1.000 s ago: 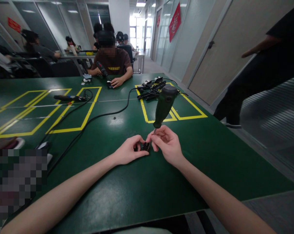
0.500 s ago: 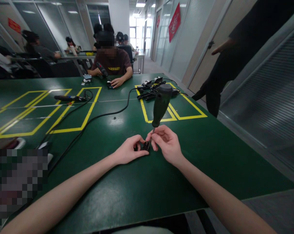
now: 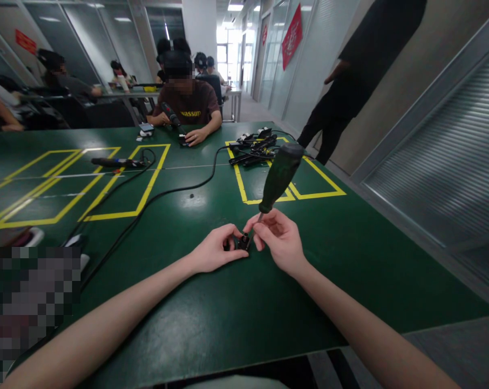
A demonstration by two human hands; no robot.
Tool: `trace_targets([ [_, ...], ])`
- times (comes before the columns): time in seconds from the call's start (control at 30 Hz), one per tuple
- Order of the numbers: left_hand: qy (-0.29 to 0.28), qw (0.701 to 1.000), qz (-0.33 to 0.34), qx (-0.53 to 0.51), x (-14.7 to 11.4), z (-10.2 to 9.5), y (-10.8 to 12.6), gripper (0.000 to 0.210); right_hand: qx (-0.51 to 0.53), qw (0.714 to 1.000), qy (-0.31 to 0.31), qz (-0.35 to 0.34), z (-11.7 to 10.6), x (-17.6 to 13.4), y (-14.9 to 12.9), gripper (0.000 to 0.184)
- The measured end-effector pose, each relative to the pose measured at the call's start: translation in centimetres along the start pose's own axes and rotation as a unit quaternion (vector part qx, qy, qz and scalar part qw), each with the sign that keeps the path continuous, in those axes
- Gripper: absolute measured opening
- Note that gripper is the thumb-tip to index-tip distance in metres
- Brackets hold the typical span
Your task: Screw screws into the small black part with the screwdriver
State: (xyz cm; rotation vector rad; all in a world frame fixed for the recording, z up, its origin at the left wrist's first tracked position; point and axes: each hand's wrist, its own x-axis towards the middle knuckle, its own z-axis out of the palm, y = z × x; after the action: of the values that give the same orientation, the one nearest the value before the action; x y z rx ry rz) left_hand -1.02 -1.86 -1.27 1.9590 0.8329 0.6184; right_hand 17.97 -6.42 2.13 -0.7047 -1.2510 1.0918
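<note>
My left hand [image 3: 217,249] pinches a small black part [image 3: 243,242] between thumb and fingers, low over the green table [image 3: 180,302]. I cannot make out what kind of part it is. My right hand [image 3: 280,240] is closed on the thin metal shaft of a screwdriver [image 3: 282,175]. The dark handle points up and leans to the right. Its shaft runs down to the right side of the black part; the tip itself is hidden or too small to see.
Black cabled pieces [image 3: 255,148] lie piled beyond the screwdriver, on yellow tape outlines. A black cable [image 3: 180,188] crosses the table to the left, near a corded electric screwdriver [image 3: 115,162]. Opposite sits a co-worker [image 3: 188,108] holding a tool. Another person [image 3: 345,81] stands at the right.
The screwdriver's handle has tipped further to the right, while both hands stay nearly in place. The standing person at the right has moved left in the view.
</note>
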Motion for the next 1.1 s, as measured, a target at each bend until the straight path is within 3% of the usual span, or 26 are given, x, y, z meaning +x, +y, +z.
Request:
trace_targets([
  [0.73,-0.008,1.000,-0.001,-0.002,0.11,0.08,0.30,0.034,-0.021,1.000,-0.013,0.018,0.00,-0.06,-0.42,0.037],
  [1.1,-0.009,1.000,-0.008,0.000,0.07,-0.04,0.32,0.034,-0.033,0.999,-0.005,0.007,-0.19,-0.07,-0.19,0.029],
])
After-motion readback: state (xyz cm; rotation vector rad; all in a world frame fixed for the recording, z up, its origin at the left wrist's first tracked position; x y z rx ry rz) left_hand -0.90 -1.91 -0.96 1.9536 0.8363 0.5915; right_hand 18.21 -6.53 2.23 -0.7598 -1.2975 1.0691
